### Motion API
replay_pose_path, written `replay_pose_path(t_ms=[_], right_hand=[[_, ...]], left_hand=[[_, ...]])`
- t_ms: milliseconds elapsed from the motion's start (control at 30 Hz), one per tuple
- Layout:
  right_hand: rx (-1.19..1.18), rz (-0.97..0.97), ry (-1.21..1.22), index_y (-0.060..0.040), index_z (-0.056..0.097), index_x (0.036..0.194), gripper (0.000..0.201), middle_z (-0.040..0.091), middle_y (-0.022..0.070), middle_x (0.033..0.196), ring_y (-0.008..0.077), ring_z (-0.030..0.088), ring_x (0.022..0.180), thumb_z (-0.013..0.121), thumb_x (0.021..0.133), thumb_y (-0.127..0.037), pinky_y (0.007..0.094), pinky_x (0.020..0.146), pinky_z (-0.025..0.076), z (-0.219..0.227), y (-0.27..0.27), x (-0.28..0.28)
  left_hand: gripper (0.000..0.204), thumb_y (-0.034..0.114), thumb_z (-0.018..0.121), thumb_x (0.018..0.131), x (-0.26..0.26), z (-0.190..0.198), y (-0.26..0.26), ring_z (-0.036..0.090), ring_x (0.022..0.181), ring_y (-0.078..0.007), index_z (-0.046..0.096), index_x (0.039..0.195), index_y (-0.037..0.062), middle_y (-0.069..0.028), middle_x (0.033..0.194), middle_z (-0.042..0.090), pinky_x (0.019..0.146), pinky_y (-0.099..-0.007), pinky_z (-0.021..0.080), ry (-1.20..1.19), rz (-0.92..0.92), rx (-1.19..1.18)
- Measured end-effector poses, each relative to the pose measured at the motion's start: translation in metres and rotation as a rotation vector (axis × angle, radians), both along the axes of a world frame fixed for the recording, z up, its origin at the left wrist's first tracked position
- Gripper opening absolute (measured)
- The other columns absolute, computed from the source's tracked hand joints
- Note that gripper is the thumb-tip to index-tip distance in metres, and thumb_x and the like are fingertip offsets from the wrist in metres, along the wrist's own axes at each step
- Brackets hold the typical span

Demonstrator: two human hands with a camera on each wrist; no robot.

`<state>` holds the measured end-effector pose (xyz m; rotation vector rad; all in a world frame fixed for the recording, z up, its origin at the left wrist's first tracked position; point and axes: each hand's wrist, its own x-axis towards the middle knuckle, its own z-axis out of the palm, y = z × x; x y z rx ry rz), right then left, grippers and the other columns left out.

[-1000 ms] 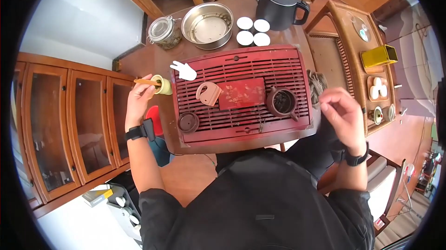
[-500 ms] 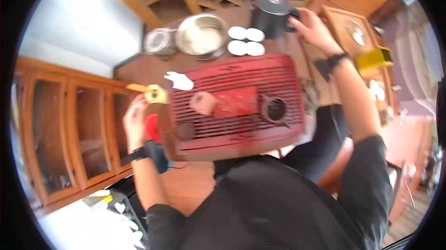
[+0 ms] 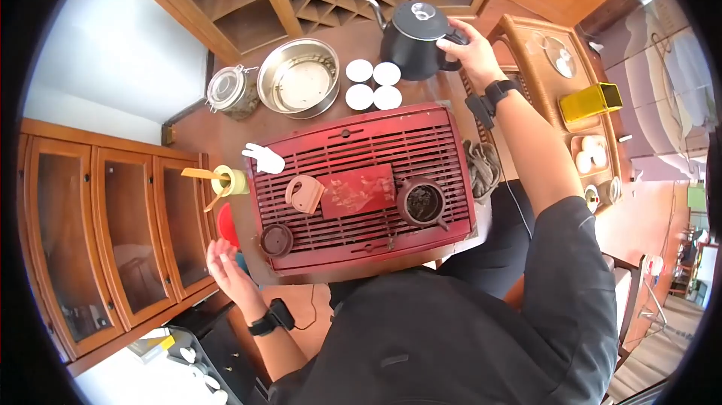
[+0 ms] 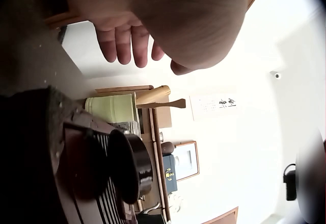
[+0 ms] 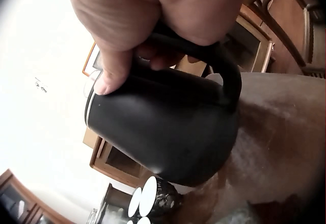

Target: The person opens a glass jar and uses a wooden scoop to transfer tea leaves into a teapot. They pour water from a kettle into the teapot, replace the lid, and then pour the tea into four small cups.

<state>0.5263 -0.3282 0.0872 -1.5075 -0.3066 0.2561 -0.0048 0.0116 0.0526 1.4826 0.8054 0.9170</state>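
Observation:
The right hand (image 3: pixel 474 51) grips the handle of a black kettle (image 3: pixel 417 48) at the back of the table; in the right wrist view its fingers wrap the handle and the thumb lies on the kettle (image 5: pixel 163 127) near the lid. The left hand (image 3: pixel 232 273) is off the table's left edge, fingers extended, holding nothing. Above it stands a pale green holder (image 3: pixel 237 182) with wooden tools. On the red slatted tray (image 3: pixel 361 248) are an open teapot (image 3: pixel 423 203) with dark leaves, a brown lid (image 3: pixel 277 240), a pinkish-brown piece (image 3: pixel 304 194) and a red box (image 3: pixel 358 191).
Behind the tray are a steel bowl (image 3: pixel 301 85), a glass jar (image 3: pixel 232 94) and several white-topped cups (image 3: pixel 359 97). A white hand-shaped object (image 3: pixel 265 158) lies on the tray's upper left. A crumpled cloth (image 3: pixel 482 168) is at its right, beside a wicker stand (image 3: pixel 575 104).
The right hand has moved from beside the tray up to the kettle and grips its handle. The left hand has let go of the wooden tool at the holder and moved down.

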Motion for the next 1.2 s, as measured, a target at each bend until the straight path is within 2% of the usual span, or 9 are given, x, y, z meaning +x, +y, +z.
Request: replay_pose_path(t_ms=[200,333,500,733,900,967,1033,1100,1200], right_hand=[[0.138,-0.040,-0.026,-0.0004,0.061,0.137,0.061,0.070,0.0058,0.119,0.0130,0.066,0.102,0.085,0.081,-0.005,0.0274,0.092,0.053,-0.007,-0.004,-0.001],[0.084,-0.143,-0.131,-0.0038,0.062,0.137,0.060,0.068,0.0023,0.113,0.0097,0.064,0.097,0.085,0.083,-0.009,0.0268,0.086,0.054,0.028,-0.017,-0.014],[-0.065,-0.151,-0.241,-0.0042,0.061,0.139,0.056,0.068,0.0017,0.117,0.0086,0.063,0.102,0.082,0.087,-0.013,0.0267,0.092,0.051,0.076,-0.057,-0.027],[-0.103,-0.071,-0.293,-0.0021,0.056,0.143,0.049,0.067,0.0030,0.124,0.0088,0.062,0.110,0.070,0.096,-0.006,0.0243,0.100,0.047,0.149,-0.134,-0.105],[-0.308,-0.044,-0.425,-0.0003,0.052,0.147,0.065,0.063,0.0085,0.136,0.0147,0.060,0.120,0.078,0.089,-0.014,0.0295,0.104,0.047,0.183,-0.169,-0.178],[-0.390,-0.021,-0.316,-0.0008,0.053,0.146,0.081,0.063,0.0075,0.137,0.0140,0.062,0.115,0.087,0.078,-0.029,0.0289,0.100,0.049,0.185,-0.189,-0.198],[-0.473,-0.058,-0.240,-0.0033,0.056,0.144,0.091,0.065,0.0057,0.135,0.0126,0.063,0.112,0.090,0.067,-0.038,0.0280,0.098,0.050,0.189,-0.197,-0.224],[-0.559,-0.042,-0.314,-0.0035,0.059,0.141,0.087,0.066,0.0056,0.132,0.0127,0.062,0.113,0.092,0.067,-0.034,0.0287,0.100,0.049,0.185,-0.202,-0.240],[-0.627,-0.002,-0.227,-0.0039,0.064,0.137,0.084,0.068,0.0058,0.128,0.0162,0.060,0.119,0.093,0.063,-0.030,0.0314,0.105,0.046,0.178,-0.215,-0.254]], left_hand=[[0.038,0.013,0.042,0.109,-0.011,0.014,-0.031,0.054,0.125,-0.0229,0.044,0.145,-0.0013,-0.0150,0.136,0.056,0.109,-0.0391,0.042,0.069,-0.043,0.135],[0.042,0.014,0.046,0.107,-0.011,0.023,-0.035,0.053,0.126,-0.0237,0.043,0.146,-0.0018,-0.0160,0.137,0.055,0.111,-0.0390,0.040,0.158,-0.100,0.246],[0.053,0.019,0.053,0.103,-0.001,0.028,-0.043,0.051,0.131,-0.0273,0.038,0.149,-0.0020,-0.0191,0.144,0.051,0.115,-0.0417,0.036,0.179,-0.198,0.291],[0.070,0.029,0.062,0.097,0.007,0.020,-0.050,0.044,0.139,-0.0302,0.033,0.154,0.0006,-0.0195,0.150,0.046,0.121,-0.0441,0.028,0.224,-0.290,0.374],[0.078,0.039,0.064,0.097,0.007,0.000,-0.050,0.040,0.144,-0.0314,0.029,0.156,0.0007,-0.0203,0.153,0.042,0.122,-0.0452,0.026,0.136,-0.363,0.302],[0.073,0.031,0.062,0.098,0.008,-0.013,-0.050,0.040,0.144,-0.0320,0.029,0.156,0.0012,-0.0193,0.155,0.041,0.122,-0.0464,0.027,0.056,-0.381,0.244],[0.074,0.040,0.058,0.100,0.007,-0.026,-0.048,0.040,0.144,-0.0322,0.028,0.157,0.0024,-0.0193,0.155,0.041,0.122,-0.0467,0.027,-0.020,-0.335,0.154],[0.076,0.054,0.047,0.104,0.007,-0.038,-0.047,0.041,0.143,-0.0323,0.027,0.157,0.0042,-0.0186,0.155,0.041,0.121,-0.0464,0.028,-0.099,-0.293,0.058],[0.077,0.058,0.045,0.104,0.004,-0.047,-0.044,0.043,0.141,-0.0313,0.028,0.156,0.0049,-0.0178,0.155,0.042,0.119,-0.0461,0.029,-0.175,-0.222,-0.094]])
